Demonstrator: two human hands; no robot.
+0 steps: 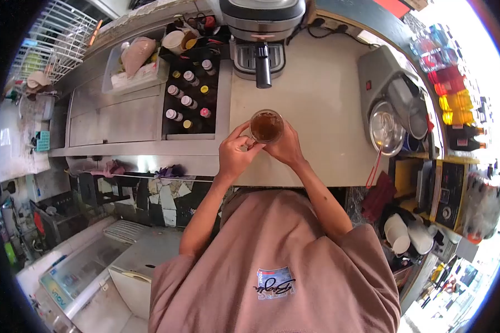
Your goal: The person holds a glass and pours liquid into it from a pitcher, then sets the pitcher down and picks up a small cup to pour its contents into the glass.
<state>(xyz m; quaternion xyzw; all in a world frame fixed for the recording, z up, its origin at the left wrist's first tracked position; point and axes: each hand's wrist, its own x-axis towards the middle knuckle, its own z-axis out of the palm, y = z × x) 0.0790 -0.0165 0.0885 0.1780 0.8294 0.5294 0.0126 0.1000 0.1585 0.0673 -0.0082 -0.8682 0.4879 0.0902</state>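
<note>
A clear glass of dark brown drink (266, 126) is in front of my chest, over the pale countertop (311, 105). My right hand (285, 146) wraps around its right side and reaches under it. From the left, my left hand (239, 154) has its fingers curled at the glass, with the thumb close to its lower rim. The undersides of the fingers and the base of the glass are hidden. Beyond the glass stands a coffee machine (261, 22), its black-handled portafilter (263, 67) pointing toward me.
Left of the counter, several capped bottles (189, 102) stand in a dark recess, near a clear plastic bin (133, 72). To the right are a grey appliance (380, 72) and a metal strainer (387, 130) with a red handle. Colourful bottles (453, 91) line the far right.
</note>
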